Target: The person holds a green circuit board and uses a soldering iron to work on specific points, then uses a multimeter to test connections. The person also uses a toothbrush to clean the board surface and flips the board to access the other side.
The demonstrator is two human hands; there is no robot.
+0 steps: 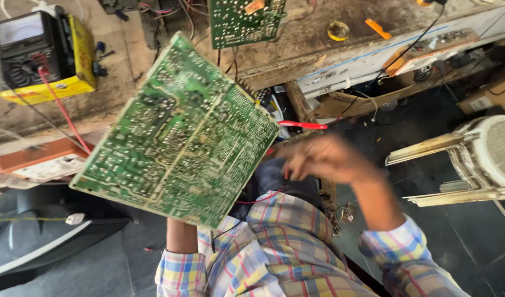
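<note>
Circuit board [178, 129], green and large, is held up in the air in front of the camera, tilted, with its solder side turned to the viewer. It hides the left hand almost fully; only the left forearm [181, 236] shows under the lower edge of the board, coming out of a checked sleeve [178, 272]. The board rests at the end of this forearm, so the left hand is closed on its lower edge from behind, but the fingers themselves I cannot see.

Right hand [326, 159] is to the right of the board, near its right corner and not touching it. It is blurred. The fingers look bent loosely and I cannot tell if they hold something; a thin red wire [261, 197] runs just below it.

Behind the board lies a worn wooden bench [296, 49]. On its left stands a multimeter [30, 47] in a yellow case, with a red lead [63, 113] going down from it. A second, smaller green board [244, 22] lies at the top of the bench. A red-handled tool [302, 125] lies at the bench edge, just beside the big board's right corner. At the far right stands a white plastic stool [472, 159], on the dark floor.
</note>
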